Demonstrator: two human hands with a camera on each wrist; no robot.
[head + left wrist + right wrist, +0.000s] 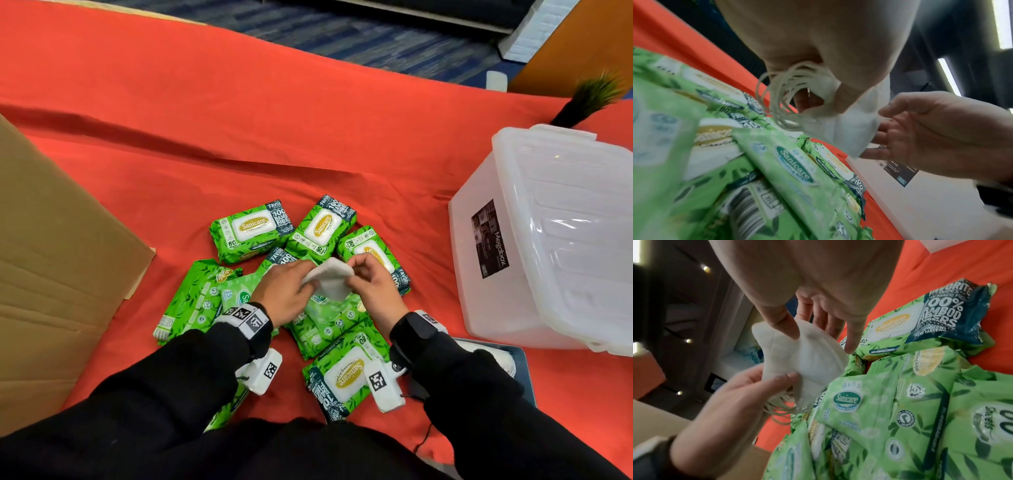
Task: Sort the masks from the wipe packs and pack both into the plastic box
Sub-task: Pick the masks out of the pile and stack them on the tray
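Sleeves: black sleeves rise from the bottom edge of the head view, each wrist banded with a marker-printed tracker.
Nearest pack: a green wipe pack lies face up at lower centre, partly under the right wrist.
Left grip: the left hand pinches the white masks from the left side; in the right wrist view its thumb lies on the fabric with the fingers curled beneath.
Right grip: the right hand grasps the same masks from the right, thumb on top, fingers spread behind the fabric.
Masks: a folded white stack held between both hands, lifted just above the heap at the centre of the frame; in the left wrist view a bunch of pale ear loops hangs from its left end.
Heap: more green wipe packs lie scattered and overlapping on the red cloth, under and around the hands; some face up, some face down.
Tray: a blue-rimmed tray with something white in it shows at lower right, mostly hidden by the right arm.
Plastic box: the translucent plastic box stands at the right edge of the frame, well apart from the heap, a dark label on its side.
Cardboard: a brown cardboard sheet fills the left edge.
Plant: green spiky leaves rise behind the box at upper right.
Floor: blue patterned carpet runs along the top of the frame.
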